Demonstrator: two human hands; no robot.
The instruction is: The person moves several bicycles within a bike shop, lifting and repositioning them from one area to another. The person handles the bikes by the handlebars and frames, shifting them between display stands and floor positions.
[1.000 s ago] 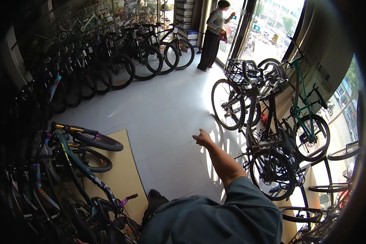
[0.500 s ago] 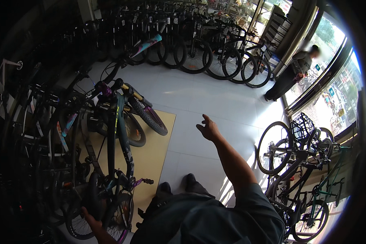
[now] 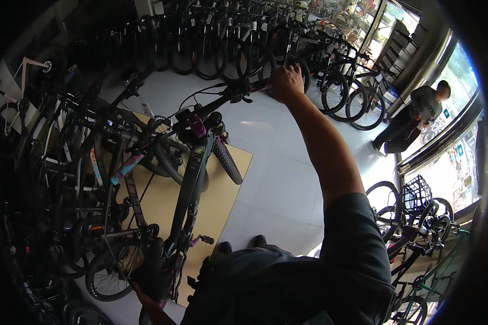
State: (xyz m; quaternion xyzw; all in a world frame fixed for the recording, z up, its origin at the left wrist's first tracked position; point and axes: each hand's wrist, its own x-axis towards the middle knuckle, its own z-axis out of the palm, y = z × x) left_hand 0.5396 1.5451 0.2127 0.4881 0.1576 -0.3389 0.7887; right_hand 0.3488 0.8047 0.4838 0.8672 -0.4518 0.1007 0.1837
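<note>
A dark mountain bike with purple parts leans at my left, its frame running away from me. My right hand is closed around the right end of its handlebar, with the arm stretched far forward. Down at the lower left, my left hand grips the rear of the black saddle; its fingers are partly lost in shadow. The knobby front tyre stands over a tan mat. A purple pedal sticks out on the side toward my legs.
More bikes crowd close on the left. A long row of bikes lines the back. At the right, a bike with a wire basket stands by the windows. Another person is near the glass. The tan mat edges grey floor tiles.
My right hand has gone from open in mid-air to closed on the handlebar end. The handlebar has swung rightward, and the bike sits further right in view. My left hand stays at the saddle.
</note>
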